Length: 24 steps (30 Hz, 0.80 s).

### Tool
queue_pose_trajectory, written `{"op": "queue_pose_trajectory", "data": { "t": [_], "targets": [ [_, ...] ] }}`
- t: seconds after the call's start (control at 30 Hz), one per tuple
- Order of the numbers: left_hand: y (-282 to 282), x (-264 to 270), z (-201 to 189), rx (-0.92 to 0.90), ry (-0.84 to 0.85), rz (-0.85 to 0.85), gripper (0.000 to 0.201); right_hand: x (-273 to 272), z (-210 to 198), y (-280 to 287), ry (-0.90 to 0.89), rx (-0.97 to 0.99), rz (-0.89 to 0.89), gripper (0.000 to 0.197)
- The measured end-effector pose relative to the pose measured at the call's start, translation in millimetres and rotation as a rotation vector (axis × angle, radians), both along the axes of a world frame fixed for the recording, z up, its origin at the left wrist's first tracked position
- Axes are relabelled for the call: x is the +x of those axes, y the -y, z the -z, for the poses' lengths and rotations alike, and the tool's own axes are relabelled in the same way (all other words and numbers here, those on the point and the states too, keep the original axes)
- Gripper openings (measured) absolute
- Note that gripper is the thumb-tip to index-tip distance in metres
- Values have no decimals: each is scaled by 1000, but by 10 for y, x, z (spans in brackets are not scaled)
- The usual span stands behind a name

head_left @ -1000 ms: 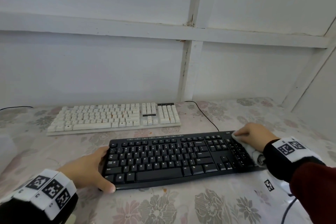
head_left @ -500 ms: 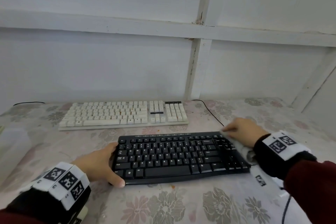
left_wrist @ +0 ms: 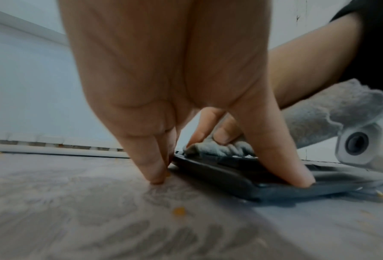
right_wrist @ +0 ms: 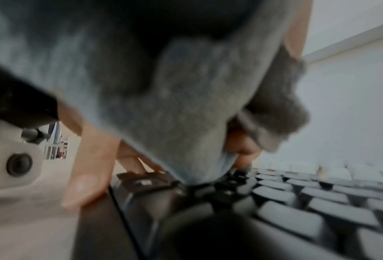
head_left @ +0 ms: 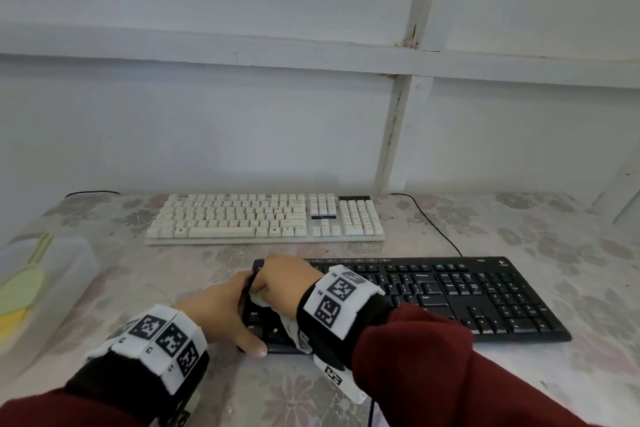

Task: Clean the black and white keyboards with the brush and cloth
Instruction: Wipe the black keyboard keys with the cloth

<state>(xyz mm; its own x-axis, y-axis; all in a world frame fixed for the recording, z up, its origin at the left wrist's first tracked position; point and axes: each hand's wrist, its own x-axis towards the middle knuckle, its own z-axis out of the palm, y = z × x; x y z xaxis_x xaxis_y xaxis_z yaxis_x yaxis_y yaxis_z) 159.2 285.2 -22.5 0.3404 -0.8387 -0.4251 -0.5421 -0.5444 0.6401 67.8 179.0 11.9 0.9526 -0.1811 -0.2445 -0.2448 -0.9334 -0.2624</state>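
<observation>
The black keyboard [head_left: 450, 295] lies near me on the flowered tablecloth, and the white keyboard [head_left: 266, 218] sits behind it by the wall. My right hand [head_left: 284, 277] grips a bunched grey cloth [head_left: 273, 308] and presses it on the keys at the black keyboard's left end. The left wrist view shows its fingers [left_wrist: 208, 123] pushing the cloth [left_wrist: 219, 149] down. My left hand [head_left: 221, 312] braces that same end with straight fingers. Its thumb [left_wrist: 297, 172] lies on the front corner of the black keyboard [left_wrist: 264, 190]. In the right wrist view the cloth [right_wrist: 163, 88] fills most of the picture above the keys [right_wrist: 297, 202].
A clear plastic box [head_left: 69, 274] at the left edge holds a pale green and yellow tool [head_left: 27, 284]. A black cable [head_left: 433, 218] runs from the wall to the black keyboard. Small orange crumbs [left_wrist: 179, 211] lie on the tablecloth [head_left: 554, 253].
My right hand has swept the cloth along the black keyboard from its right end to its left end. My left hand has stayed at the left end.
</observation>
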Motion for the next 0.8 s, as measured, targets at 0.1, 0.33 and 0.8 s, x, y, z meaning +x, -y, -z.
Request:
{"op": "queue_pose_trajectory", "data": {
  "t": [0.1, 0.33, 0.8],
  "targets": [
    [1, -7, 8, -7, -25, -26, 115, -52, 19, 43, 18, -49, -8, 21],
    [-24, 34, 28, -5, -58, -15, 143, -394, 96, 435, -73, -84, 112, 22],
    [-35, 17, -6, -8, -33, -8, 145, -337, -156, 315, 24, 114, 164, 29]
  ]
}}
